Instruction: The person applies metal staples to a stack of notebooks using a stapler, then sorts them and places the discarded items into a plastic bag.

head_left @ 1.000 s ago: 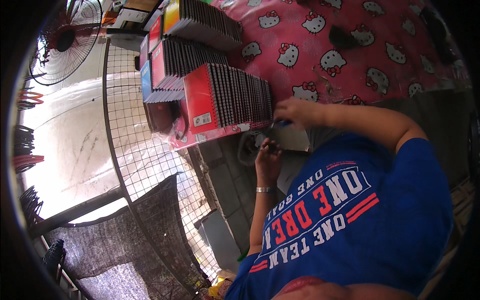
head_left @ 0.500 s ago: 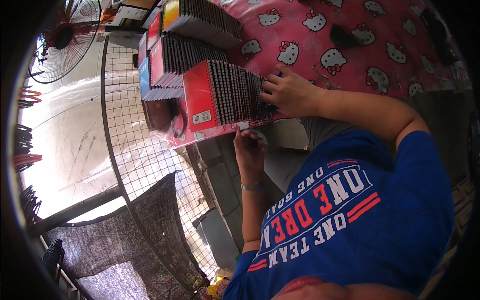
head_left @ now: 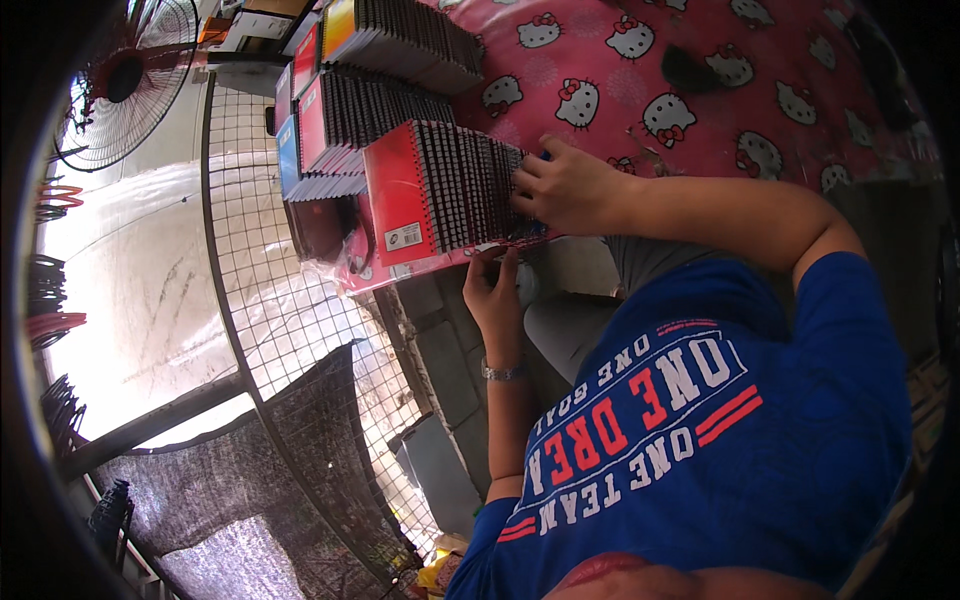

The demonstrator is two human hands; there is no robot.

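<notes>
A row of spiral notebooks [head_left: 470, 185] with black wire bindings stands at the table's near edge, its red front cover [head_left: 395, 195] facing left. My right hand [head_left: 570, 188] is closed at the row's right end, its fingers curled over the last notebook. A bit of blue shows at its fingertips and below the hand; its full shape is hidden. My left hand [head_left: 492, 295], with a metal bracelet at the wrist, is raised to the lower end of the bindings. Its thumb and a finger are apart, their tips close to the notebooks' bottom edge.
More stacked spiral notebooks [head_left: 385, 110] and a yellow-covered stack [head_left: 410, 45] stand behind the row. A pink cloth [head_left: 600, 90] with cat faces covers the table. A dark object [head_left: 685, 72] lies farther back. Wire mesh [head_left: 260, 240] and a fan [head_left: 125, 75] are at left.
My right hand has shifted slightly left along the row. My left hand has turned, its thumb and finger now spread apart at the notebooks' lower edge.
</notes>
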